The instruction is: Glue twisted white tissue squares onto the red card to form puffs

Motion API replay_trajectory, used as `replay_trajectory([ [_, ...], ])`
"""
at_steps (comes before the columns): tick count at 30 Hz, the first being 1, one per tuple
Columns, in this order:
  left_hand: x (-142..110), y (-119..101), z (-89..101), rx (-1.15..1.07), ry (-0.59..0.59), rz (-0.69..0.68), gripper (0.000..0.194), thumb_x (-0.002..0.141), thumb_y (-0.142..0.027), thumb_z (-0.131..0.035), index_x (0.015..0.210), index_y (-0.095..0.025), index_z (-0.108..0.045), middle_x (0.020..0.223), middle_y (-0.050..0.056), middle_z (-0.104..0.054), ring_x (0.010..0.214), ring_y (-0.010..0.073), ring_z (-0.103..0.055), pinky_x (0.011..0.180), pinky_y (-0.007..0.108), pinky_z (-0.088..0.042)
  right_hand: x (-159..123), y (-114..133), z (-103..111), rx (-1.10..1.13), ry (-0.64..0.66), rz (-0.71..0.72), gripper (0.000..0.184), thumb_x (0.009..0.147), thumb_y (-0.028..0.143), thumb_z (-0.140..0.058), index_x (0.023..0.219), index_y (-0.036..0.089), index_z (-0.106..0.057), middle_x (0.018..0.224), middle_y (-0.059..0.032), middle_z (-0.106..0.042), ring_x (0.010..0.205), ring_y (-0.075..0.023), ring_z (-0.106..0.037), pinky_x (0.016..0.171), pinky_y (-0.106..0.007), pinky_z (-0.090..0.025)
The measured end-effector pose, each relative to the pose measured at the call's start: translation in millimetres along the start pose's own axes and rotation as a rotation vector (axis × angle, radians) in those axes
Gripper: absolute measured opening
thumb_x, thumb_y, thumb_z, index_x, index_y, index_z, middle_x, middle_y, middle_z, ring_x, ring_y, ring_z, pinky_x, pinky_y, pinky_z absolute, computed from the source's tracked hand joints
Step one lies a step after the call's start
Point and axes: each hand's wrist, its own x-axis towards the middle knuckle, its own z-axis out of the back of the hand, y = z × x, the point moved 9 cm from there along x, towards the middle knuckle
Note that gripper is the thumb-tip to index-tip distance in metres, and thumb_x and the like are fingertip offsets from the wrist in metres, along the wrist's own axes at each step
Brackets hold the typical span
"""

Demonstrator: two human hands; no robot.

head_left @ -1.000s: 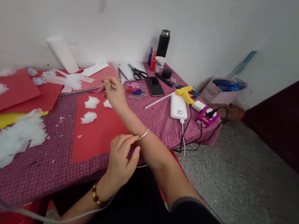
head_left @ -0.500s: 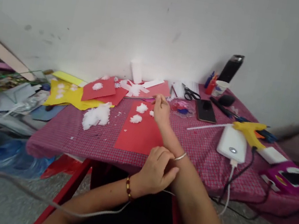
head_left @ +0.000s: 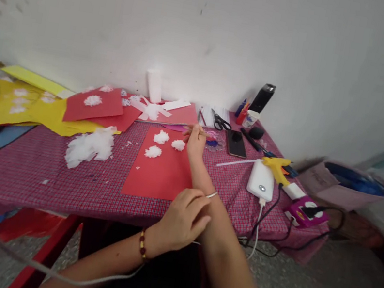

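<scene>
My left hand (head_left: pixel 182 221) is bent over my right forearm, its fingertips closed at the thin silver bangle (head_left: pixel 212 195) there. Its fingers partly hide the bangle. My right hand (head_left: pixel 197 141) reaches past the right edge of the red paper sheet (head_left: pixel 160 178), with its fingers loosely apart and slightly blurred; I make out nothing in it. Three ruffled white paper flowers lie on the sheet: an upper one (head_left: pixel 161 137), a lower one (head_left: pixel 153 151) and one (head_left: pixel 178 145) beside my right hand. A pile of thin white paper pieces (head_left: pixel 90 146) lies to the left.
To the right are a phone (head_left: pixel 236 144), black scissors (head_left: pixel 221 121), a white power bank (head_left: pixel 261 181), a yellow glue gun (head_left: pixel 276 168) and a purple power socket (head_left: pixel 305 212) with cables. A black flask (head_left: pixel 263 98) stands behind. Yellow paper (head_left: pixel 50 113) spreads at the left.
The view swung left, then partly back right. My left hand stays at the bangle on my right forearm. The flowers keep their places on the red sheet.
</scene>
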Motion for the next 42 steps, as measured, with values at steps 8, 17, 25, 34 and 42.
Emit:
replay_trajectory([
  [8,-27,134,75.0,0.752,0.231,0.453,0.052,0.096,-0.039,-0.041,0.13,-0.002,-0.053,0.134,0.024,-0.056,0.124,0.0359,-0.052,0.105,0.051,-0.038,-5,-41,15,0.27,-0.177,-0.326,0.032,0.099,0.035,-0.033,0.085,0.017,-0.055,0.051,0.0051,-0.058,0.034,-0.0077,-0.047,0.039,-0.019,-0.039],
  [17,-2,206,58.5,0.812,0.449,0.353,0.075,0.095,-0.053,-0.033,0.141,0.006,-0.039,0.149,0.028,-0.039,0.138,0.0368,-0.038,0.111,0.048,-0.032,-4,-59,35,0.075,-0.25,-0.254,0.027,0.092,0.029,-0.047,0.072,0.017,-0.061,0.055,0.0014,-0.061,0.049,-0.0114,-0.057,0.047,-0.02,-0.042],
  [25,-16,216,71.2,0.603,0.454,0.087,0.073,0.092,-0.052,-0.037,0.138,0.005,-0.044,0.147,0.027,-0.042,0.136,0.0363,-0.04,0.111,0.048,-0.034,-12,-41,25,-0.306,-0.075,-0.09,0.043,0.093,0.048,-0.041,0.07,0.018,-0.061,0.053,0.0004,-0.054,0.051,-0.0136,-0.054,0.051,-0.024,-0.042],
  [34,-18,214,72.2,0.508,0.399,0.045,0.073,0.088,-0.051,-0.044,0.135,0.005,-0.047,0.145,0.029,-0.043,0.137,0.0387,-0.039,0.112,0.051,-0.033,-18,-31,22,-0.4,-0.04,-0.1,0.041,0.093,0.049,-0.042,0.07,0.019,-0.058,0.053,0.0027,-0.051,0.05,-0.0113,-0.048,0.051,-0.023,-0.039],
  [42,-8,197,87.0,0.461,0.474,0.15,0.055,0.089,-0.045,-0.051,0.127,-0.005,-0.057,0.141,0.022,-0.051,0.131,0.0333,-0.047,0.109,0.047,-0.038,-5,-36,31,-0.132,-0.07,-0.152,0.026,0.089,0.04,-0.051,0.079,0.02,-0.063,0.061,-0.0002,-0.061,0.053,-0.013,-0.055,0.051,-0.025,-0.042],
])
